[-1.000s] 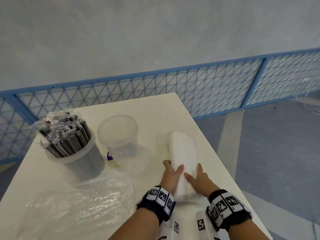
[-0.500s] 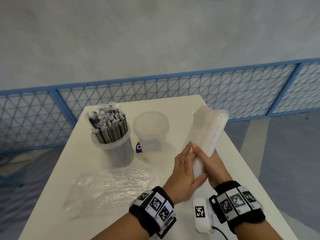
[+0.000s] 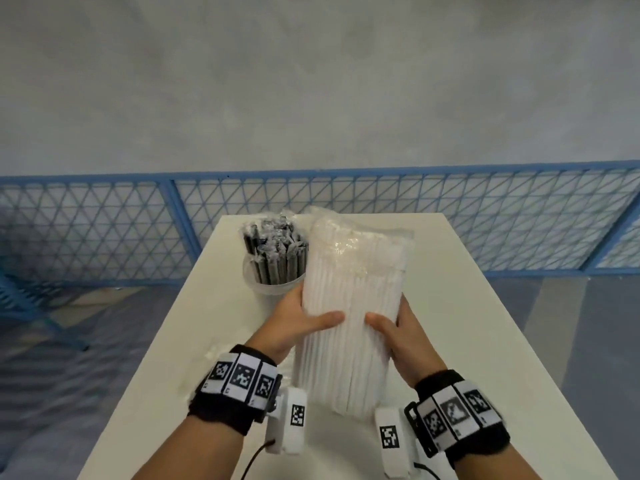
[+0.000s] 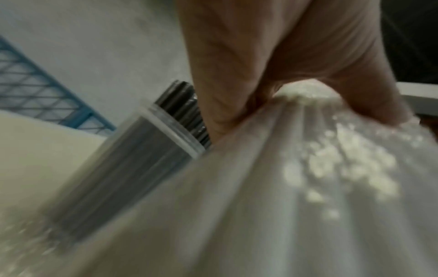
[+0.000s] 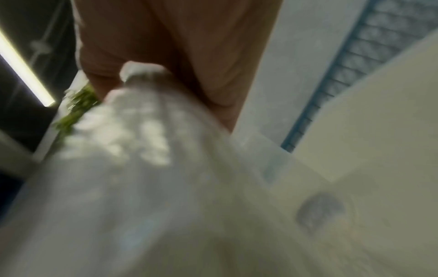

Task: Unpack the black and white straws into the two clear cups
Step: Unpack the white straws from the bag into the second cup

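Here, both hands clasp a sealed clear pack of white straws (image 3: 349, 320) above a white tabletop (image 3: 467, 306). The left hand (image 3: 298, 327) grips the pack's left edge, thumb laid across the front. The right hand (image 3: 398, 336) grips the right edge the same way, so the two thumbs nearly meet. The pack stands almost upright, its top leaning away from the person. Each wrist wears a black band (image 3: 230, 393) carrying square black-and-white coded markers; no readable words appear on them or on the pack. Just left of the pack and behind it, a clear cup (image 3: 273, 287) stands on the tabletop, full of upright black straws (image 3: 275, 251). The second cup cannot be seen. A blue mesh fence (image 3: 104, 223) and a grey wall lie beyond.
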Tool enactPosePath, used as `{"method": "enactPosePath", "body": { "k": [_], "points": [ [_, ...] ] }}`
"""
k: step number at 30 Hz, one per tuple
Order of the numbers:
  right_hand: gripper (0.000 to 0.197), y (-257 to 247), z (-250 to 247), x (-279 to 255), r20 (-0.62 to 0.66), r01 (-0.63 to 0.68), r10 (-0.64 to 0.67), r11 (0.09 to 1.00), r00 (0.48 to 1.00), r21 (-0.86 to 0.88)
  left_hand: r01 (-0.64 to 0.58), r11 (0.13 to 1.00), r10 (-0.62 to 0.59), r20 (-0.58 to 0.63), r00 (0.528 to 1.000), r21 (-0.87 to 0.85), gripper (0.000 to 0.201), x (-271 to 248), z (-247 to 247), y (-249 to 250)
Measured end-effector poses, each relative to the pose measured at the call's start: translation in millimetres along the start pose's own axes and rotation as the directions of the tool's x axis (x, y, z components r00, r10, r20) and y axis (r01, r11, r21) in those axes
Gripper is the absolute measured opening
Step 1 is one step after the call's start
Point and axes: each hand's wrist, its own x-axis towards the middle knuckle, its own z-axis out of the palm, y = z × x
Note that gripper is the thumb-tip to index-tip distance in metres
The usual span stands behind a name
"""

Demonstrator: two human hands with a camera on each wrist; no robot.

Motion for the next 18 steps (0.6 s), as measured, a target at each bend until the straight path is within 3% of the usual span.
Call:
{"method": "enactPosePath", "body": {
  "k": [2, 4, 5, 7, 9, 10, 13, 18],
  "points": [
    [0.083, -5.3, 11.0, 3.7, -0.043, 0.147, -0.155, 0.977, 0.987, -0.152, -0.036, 0.999, 0.035, -0.113, 0.993, -0.01, 0.07, -8.6, -12.2, -3.5],
    [0.094, -14.1, 17.8, 8.1, -0.077, 0.341, -0.385, 0.881, 0.92, -0.327, -0.057, 0.998, 0.056, -0.192, 0.98, 0.002, 0.073, -15.8, -23.8, -6.4],
    [0.094, -18.8, 20.1, 11.8, -0.052, 0.443, -0.522, 0.769, 0.851, -0.462, -0.06, 0.998, 0.063, -0.212, 0.975, 0.021, 0.073, -18.8, -28.8, -7.3],
    [0.074, -28.5, 23.0, 21.7, 0.142, 0.584, -0.707, 0.435, 0.693, -0.685, -0.064, 0.995, 0.079, -0.221, 0.972, 0.073, 0.069, -23.6, -37.6, -9.1],
    [0.045, -36.0, 25.7, 32.8, 0.337, 0.643, -0.732, 0.175, 0.591, -0.746, -0.069, 0.993, 0.089, -0.211, 0.974, 0.098, 0.067, -27.7, -44.1, -9.5],
    [0.033, -38.9, 27.0, 38.1, 0.399, 0.67, -0.735, 0.101, 0.549, -0.735, -0.07, 0.993, 0.088, -0.206, 0.975, 0.093, 0.069, -28.9, -47.3, -10.3],
    [0.015, -43.2, 32.8, 49.8, 0.461, 0.731, -0.739, 0.062, 0.491, -0.68, -0.068, 0.996, 0.08, -0.214, 0.974, 0.064, 0.071, -31.8, -54.0, -11.1],
    [0.014, -48.4, 49.7, 57.1, 0.398, 0.75, -0.728, 0.238, 0.558, -0.617, -0.049, 0.996, 0.067, -0.257, 0.964, 0.075, 0.053, -32.0, -58.6, -16.4]
  ]
}}
